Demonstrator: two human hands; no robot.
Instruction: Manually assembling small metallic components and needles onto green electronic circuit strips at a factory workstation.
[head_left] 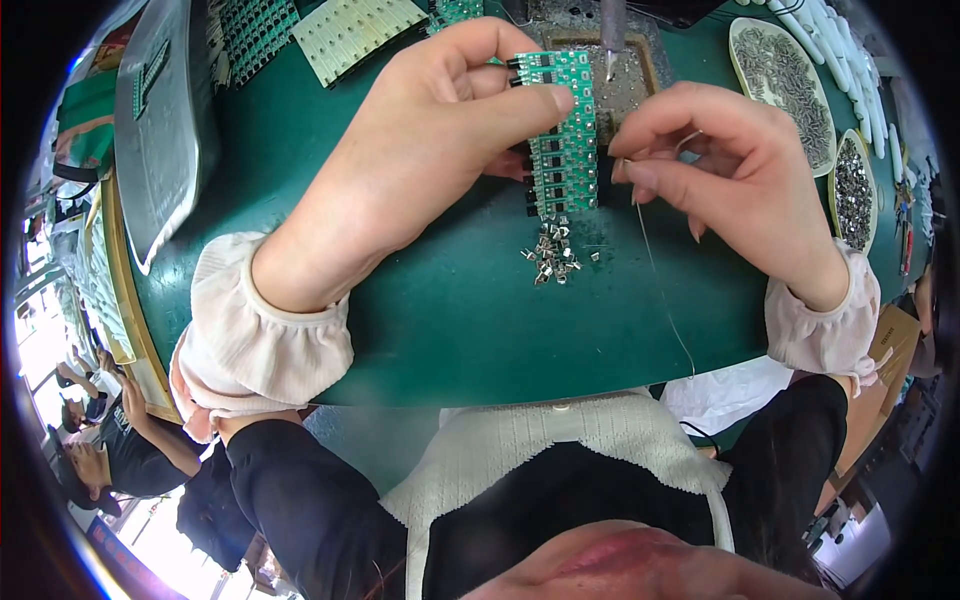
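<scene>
My left hand (pixel 450 110) grips a green circuit board panel (pixel 568 150), its thumb lying across the upper part. Black parts line the panel's left edge, and small silvery pieces sit along its face. To the right of the panel, my right hand (pixel 715 165) pinches a thin solder wire (pixel 655 260) between thumb and forefinger. The wire trails down to the table's near edge. Just beyond the panel, a soldering iron tip (pixel 611 62) points down over a brownish tray (pixel 650 62). A small heap of metal clips (pixel 552 255) lies below the panel's near end.
On the right stand an oval dish of metal pins (pixel 785 85) and a smaller dish of metal parts (pixel 852 190). White tubes (pixel 830 50) lie beyond them. A grey bin (pixel 165 120) and stacked board panels (pixel 355 35) are at the left and back. Another person (pixel 125 450) sits at far left.
</scene>
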